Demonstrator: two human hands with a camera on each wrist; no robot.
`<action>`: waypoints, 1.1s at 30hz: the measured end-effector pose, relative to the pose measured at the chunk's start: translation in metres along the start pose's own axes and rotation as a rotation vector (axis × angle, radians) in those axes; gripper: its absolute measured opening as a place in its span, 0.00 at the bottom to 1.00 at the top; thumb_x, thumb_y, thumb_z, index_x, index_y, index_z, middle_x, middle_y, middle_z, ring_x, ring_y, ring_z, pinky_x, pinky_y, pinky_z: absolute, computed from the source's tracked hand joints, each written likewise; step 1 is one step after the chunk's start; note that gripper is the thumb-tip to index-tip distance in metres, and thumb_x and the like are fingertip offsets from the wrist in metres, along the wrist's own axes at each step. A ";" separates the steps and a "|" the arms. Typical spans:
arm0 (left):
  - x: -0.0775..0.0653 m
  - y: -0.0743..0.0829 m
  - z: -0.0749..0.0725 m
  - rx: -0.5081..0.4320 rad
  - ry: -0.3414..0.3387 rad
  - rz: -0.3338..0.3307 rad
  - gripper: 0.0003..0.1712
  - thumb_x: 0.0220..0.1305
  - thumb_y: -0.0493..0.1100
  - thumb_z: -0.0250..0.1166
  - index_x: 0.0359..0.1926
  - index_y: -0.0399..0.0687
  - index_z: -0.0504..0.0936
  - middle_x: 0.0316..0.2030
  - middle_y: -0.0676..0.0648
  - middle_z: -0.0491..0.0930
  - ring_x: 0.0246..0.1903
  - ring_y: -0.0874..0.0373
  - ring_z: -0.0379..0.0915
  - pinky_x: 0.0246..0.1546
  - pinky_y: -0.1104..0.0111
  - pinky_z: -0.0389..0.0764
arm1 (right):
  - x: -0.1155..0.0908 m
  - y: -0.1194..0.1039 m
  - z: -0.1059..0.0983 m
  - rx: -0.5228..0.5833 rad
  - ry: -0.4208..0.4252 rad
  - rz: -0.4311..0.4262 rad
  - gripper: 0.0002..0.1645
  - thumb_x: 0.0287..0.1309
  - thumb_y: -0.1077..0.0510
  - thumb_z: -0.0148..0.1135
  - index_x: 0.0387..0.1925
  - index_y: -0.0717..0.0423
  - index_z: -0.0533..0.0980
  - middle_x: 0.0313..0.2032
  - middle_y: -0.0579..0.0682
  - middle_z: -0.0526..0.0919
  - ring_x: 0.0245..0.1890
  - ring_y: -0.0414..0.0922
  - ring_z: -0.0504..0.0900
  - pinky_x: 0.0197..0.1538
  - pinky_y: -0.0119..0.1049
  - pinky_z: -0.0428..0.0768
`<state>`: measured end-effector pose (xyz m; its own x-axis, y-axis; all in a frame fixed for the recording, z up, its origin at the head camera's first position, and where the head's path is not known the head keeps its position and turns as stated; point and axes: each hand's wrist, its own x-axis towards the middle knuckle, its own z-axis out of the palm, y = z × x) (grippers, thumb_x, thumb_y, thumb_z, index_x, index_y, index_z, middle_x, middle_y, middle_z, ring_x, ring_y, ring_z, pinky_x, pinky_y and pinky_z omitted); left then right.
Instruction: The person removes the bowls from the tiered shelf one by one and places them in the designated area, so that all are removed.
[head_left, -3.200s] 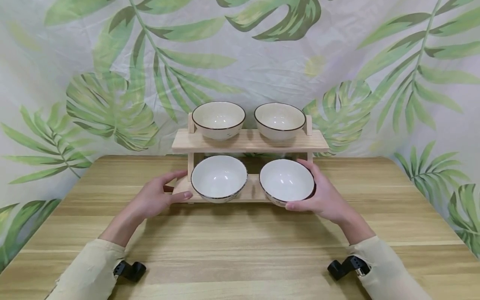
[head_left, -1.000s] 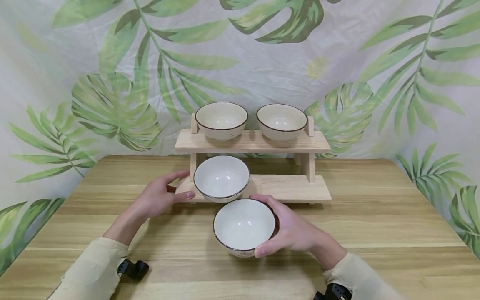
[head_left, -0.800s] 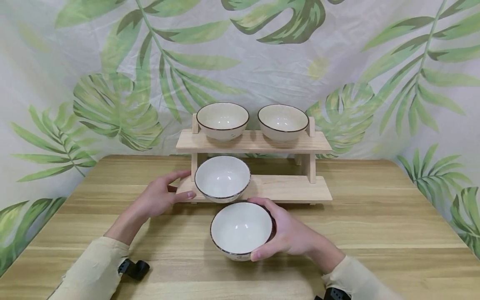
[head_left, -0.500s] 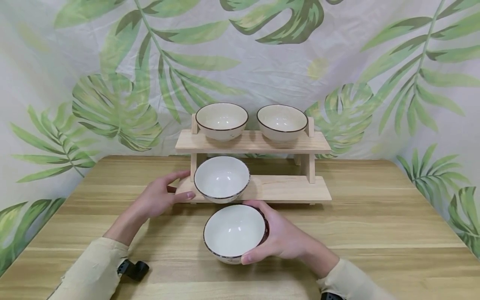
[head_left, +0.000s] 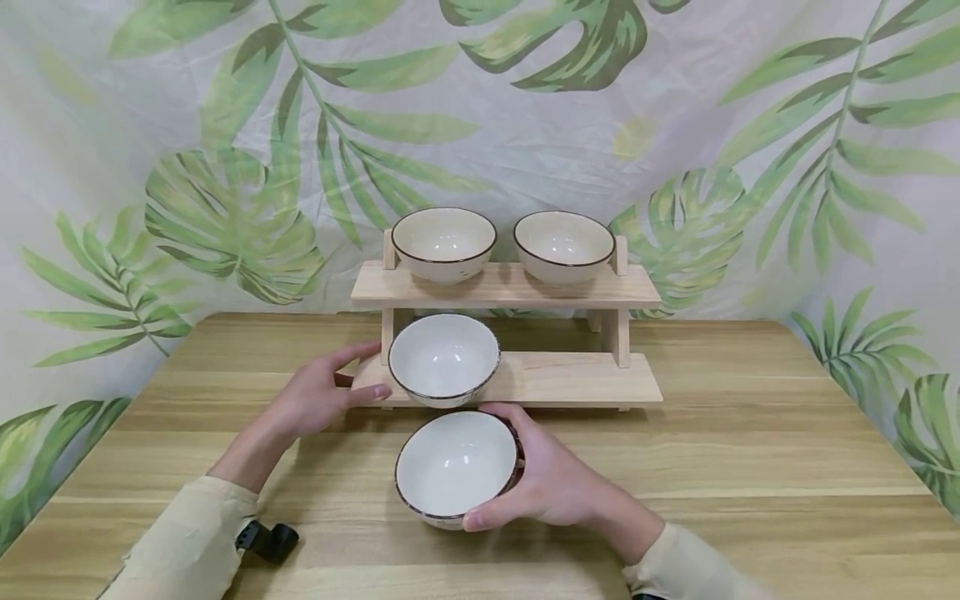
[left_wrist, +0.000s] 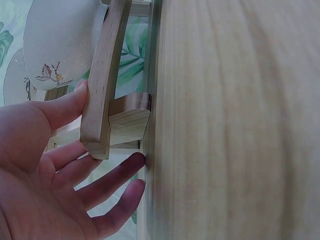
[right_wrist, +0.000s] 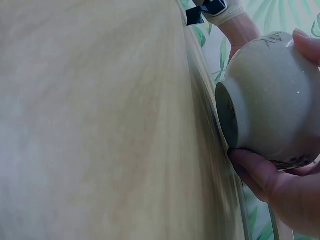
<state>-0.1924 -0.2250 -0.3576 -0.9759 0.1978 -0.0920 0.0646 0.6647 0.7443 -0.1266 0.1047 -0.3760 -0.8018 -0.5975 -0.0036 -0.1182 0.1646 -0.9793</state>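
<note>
My right hand (head_left: 558, 479) grips a white bowl (head_left: 456, 464) with a dark brown rim, thumb at the near side and fingers round the right and far side. In the right wrist view, the bowl's bare foot shows apart from the table, and a small painted motif marks its outside. With my left hand (head_left: 318, 393) I hold the left end of a two-tier wooden rack (head_left: 577, 379), thumb on the lower board's edge and fingers beneath it. A similar bowl (head_left: 444, 354) stands on the lower board's left half, just beyond the held bowl.
On the upper board stand two cream bowls with brown rims, one left (head_left: 444, 242) and one right (head_left: 564, 243). The rack sits towards the back of a wood-grain table (head_left: 750, 433). Behind hangs a leaf-patterned cloth (head_left: 555, 142).
My right hand has taken the bowl off the lower board's right half and brought it forward and left, in front of the rack. The left hand has stayed on the rack's end.
</note>
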 end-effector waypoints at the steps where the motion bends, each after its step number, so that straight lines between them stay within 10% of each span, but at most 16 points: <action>1: 0.000 0.000 0.000 0.000 0.001 0.000 0.47 0.68 0.57 0.74 0.80 0.48 0.66 0.75 0.29 0.68 0.64 0.33 0.79 0.51 0.58 0.83 | 0.000 0.000 0.001 -0.003 0.001 -0.002 0.66 0.41 0.58 0.89 0.77 0.53 0.58 0.68 0.54 0.76 0.64 0.48 0.80 0.65 0.32 0.78; 24: 0.000 -0.002 -0.001 0.022 0.011 0.006 0.46 0.69 0.57 0.73 0.80 0.48 0.66 0.75 0.28 0.67 0.63 0.34 0.80 0.51 0.57 0.83 | 0.001 -0.002 0.009 -0.086 -0.004 0.021 0.71 0.36 0.57 0.91 0.79 0.47 0.56 0.72 0.47 0.72 0.68 0.48 0.77 0.71 0.37 0.73; 33: 0.001 -0.002 -0.001 0.008 0.004 -0.004 0.47 0.68 0.58 0.74 0.80 0.49 0.66 0.75 0.29 0.67 0.64 0.34 0.79 0.52 0.56 0.83 | 0.005 -0.002 0.005 -0.029 0.023 0.002 0.53 0.45 0.63 0.86 0.70 0.61 0.66 0.65 0.58 0.76 0.63 0.52 0.79 0.62 0.35 0.83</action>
<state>-0.1938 -0.2268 -0.3590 -0.9770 0.1923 -0.0920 0.0626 0.6713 0.7385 -0.1270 0.0975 -0.3751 -0.8152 -0.5792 -0.0002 -0.1336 0.1884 -0.9730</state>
